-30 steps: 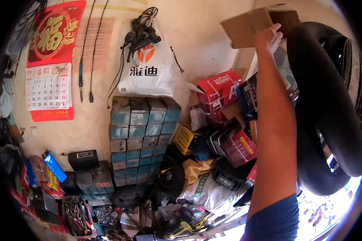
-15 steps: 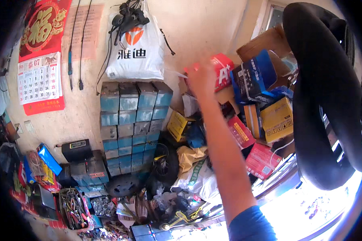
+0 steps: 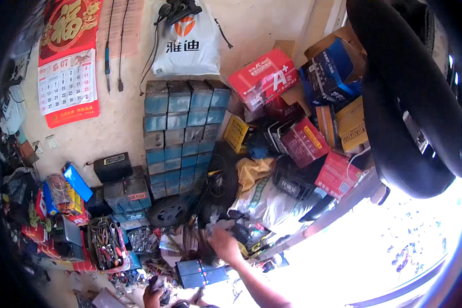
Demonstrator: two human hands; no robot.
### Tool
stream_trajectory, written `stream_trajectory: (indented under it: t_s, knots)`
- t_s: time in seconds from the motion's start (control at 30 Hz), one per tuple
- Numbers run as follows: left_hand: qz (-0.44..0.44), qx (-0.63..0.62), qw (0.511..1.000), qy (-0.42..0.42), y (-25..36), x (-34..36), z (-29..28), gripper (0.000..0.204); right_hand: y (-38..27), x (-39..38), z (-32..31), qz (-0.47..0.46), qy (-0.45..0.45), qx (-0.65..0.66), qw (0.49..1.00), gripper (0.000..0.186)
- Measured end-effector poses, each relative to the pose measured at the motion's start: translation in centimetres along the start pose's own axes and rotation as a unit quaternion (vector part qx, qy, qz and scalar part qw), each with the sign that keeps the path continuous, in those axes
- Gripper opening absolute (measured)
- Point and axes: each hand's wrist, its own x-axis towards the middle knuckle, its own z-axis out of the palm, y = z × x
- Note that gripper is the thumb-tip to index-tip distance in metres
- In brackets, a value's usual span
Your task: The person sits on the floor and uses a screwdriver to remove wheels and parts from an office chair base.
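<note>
My right hand [image 3: 225,245] reaches in from the lower right over the clutter at the foot of the wall. Its fingers are blurred, beside some crumpled clear plastic [image 3: 213,222], and whether they touch it I cannot tell. Low in the picture, my left hand [image 3: 152,297] is closed around a small dark thing whose kind I cannot make out. Between the hands lies a dark blue-black box [image 3: 190,274] with small red and white marks along it.
Stacked grey-blue battery blocks [image 3: 182,141] stand against the wall. A basket of pliers and other hand tools [image 3: 108,244] sits left. Red boxes [image 3: 264,77], yellow cartons and a white sack [image 3: 267,205] pile up right. A large black padded shape [image 3: 410,118] fills the right edge.
My right hand has come down from the red box high on the pile to the clutter below. My left hand has come into view at the bottom. The whole view has shifted.
</note>
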Motion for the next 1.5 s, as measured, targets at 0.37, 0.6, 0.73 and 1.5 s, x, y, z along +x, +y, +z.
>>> stream_trajectory:
  t_s: [0.37,0.6,0.73,1.5]
  knots:
    - [0.163,0.26,0.928,-0.21,-5.8,1.9,-1.2,0.065,-9.0,-25.1,6.3,0.32,-0.143,0.548,0.76,0.067]
    - [0.347,0.591,0.656,-0.316,-4.5,-9.1,6.5,0.097,-4.4,-34.0,5.9,0.385,0.005,0.569,0.726,0.05]
    - [0.358,0.564,0.631,-0.394,-7.1,-12.2,9.2,0.097,-6.1,-37.6,1.6,0.303,0.083,0.763,0.565,0.04]
    - [-0.084,0.243,0.826,-0.502,-46.7,-30.6,47.7,0.027,8.4,-72.1,-37.6,0.312,0.446,0.283,0.79,0.077]
